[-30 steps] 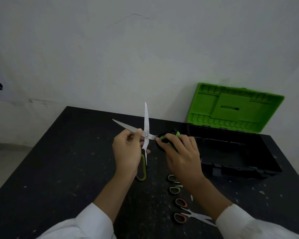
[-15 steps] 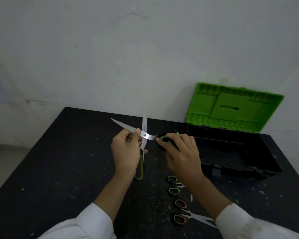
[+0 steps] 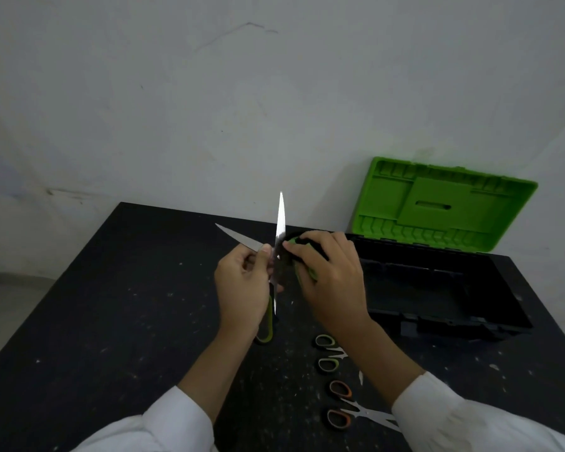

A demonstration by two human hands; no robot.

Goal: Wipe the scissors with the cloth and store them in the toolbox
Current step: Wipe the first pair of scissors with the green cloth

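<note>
The toolbox (image 3: 454, 318) stands open on the black table (image 3: 111, 305), its green lid (image 3: 444, 207) tipped back against the wall and its black tub showing nothing inside that I can make out. Just to the left of it, lifted off the tabletop, the person holds the scissors (image 3: 281, 216) with the blades spread wide, one pointing straight up and the other slanting up and away from the toolbox. The left hand (image 3: 242, 285) is clamped on them near the pivot, thumb and fingers pinching the metal, and one black-and-green handle hangs below that fist. The right hand (image 3: 330, 275), between the scissors and the toolbox, has its fingers curled round the dark cloth (image 3: 289, 256) and presses it against the upright blade close to the pivot. A strip of green shows under those fingers, and I cannot tell whether it belongs to the cloth or to the second handle. In front of the toolbox, nearer the person, two more pairs lie on the table: green-handled scissors (image 3: 327, 353), partly hidden by the right forearm, and, nearer still, orange-handled scissors (image 3: 343, 406). Both arms wear white sleeves (image 3: 177, 419).
</note>
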